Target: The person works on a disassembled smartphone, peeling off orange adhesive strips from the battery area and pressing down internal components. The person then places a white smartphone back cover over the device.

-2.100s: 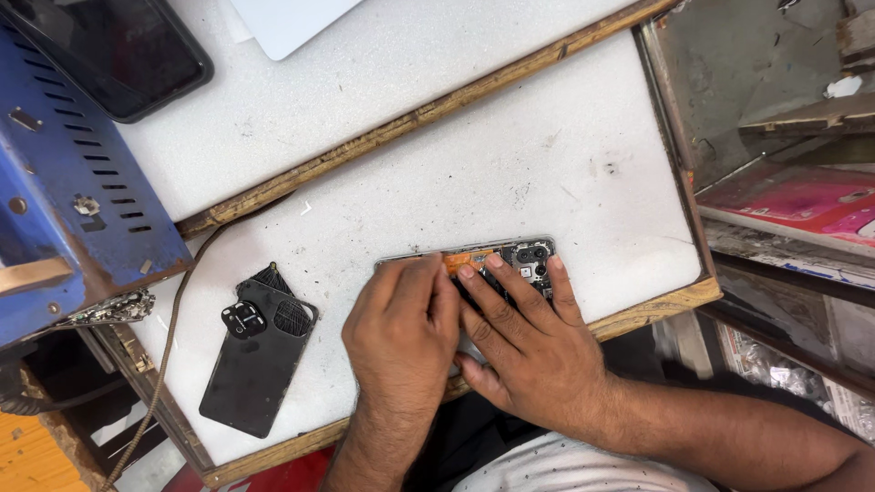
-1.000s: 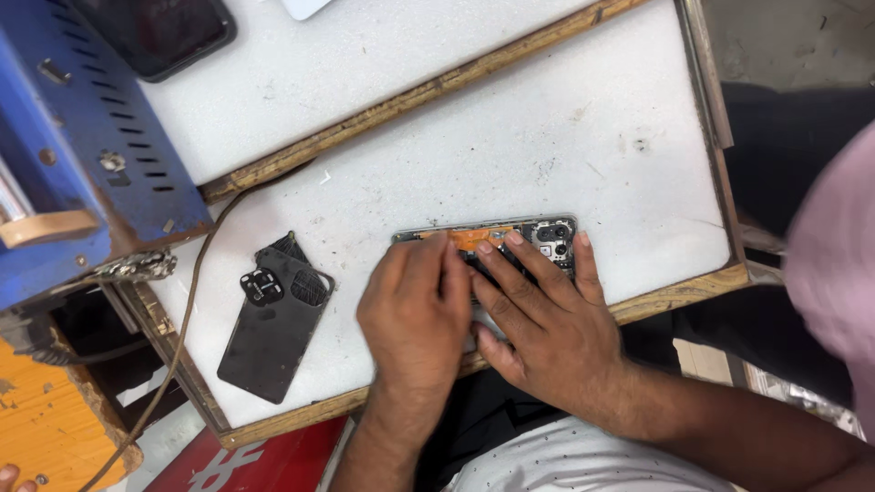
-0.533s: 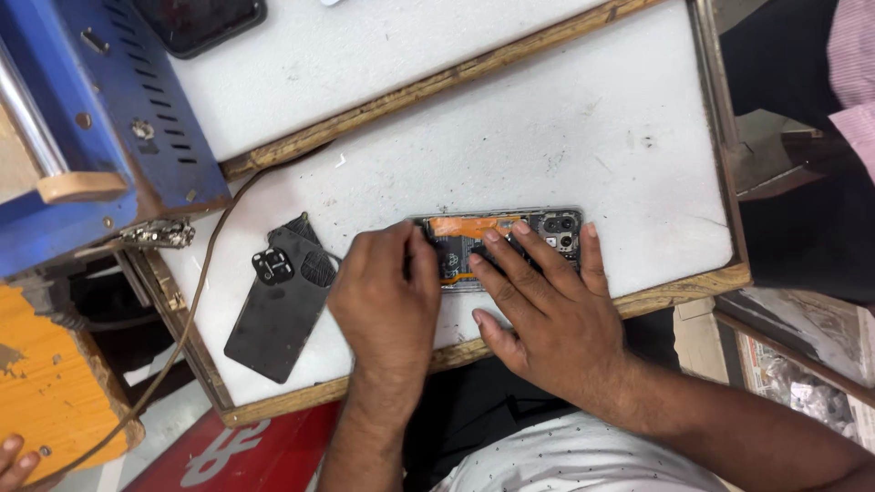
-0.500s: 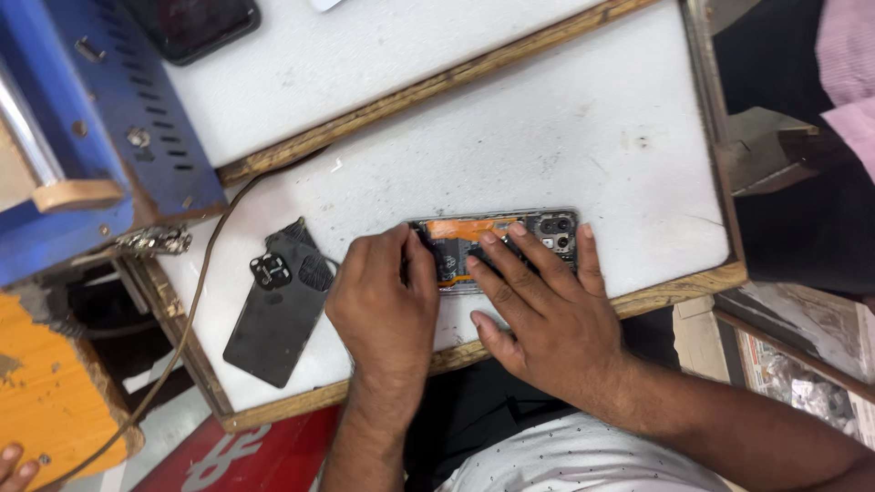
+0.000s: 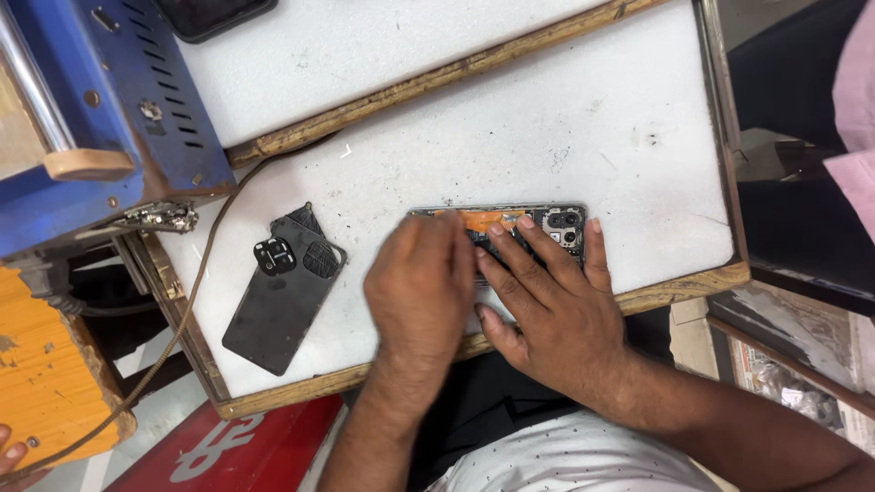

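An opened phone (image 5: 533,221) lies flat on the white work board (image 5: 565,118), its orange strip and camera cluster showing at the far edge. My left hand (image 5: 421,290) rests over the phone's left half with the fingers together, hiding that part. My right hand (image 5: 551,310) lies on the right half, fingers spread, with fingertips on the exposed inside and near the camera cluster. Both hands press the phone down against the board.
A detached black back cover (image 5: 283,296) with a camera block lies left of my hands. A blue metal machine (image 5: 109,109) stands at the far left, with a brown cable (image 5: 196,292) running down. A dark phone (image 5: 214,11) lies at the top. Another person's pink sleeve (image 5: 857,118) is at the right.
The view shifted slightly. My left hand has slid right, further over the phone, covering more of the orange strip. My right hand stays on the phone's right half.
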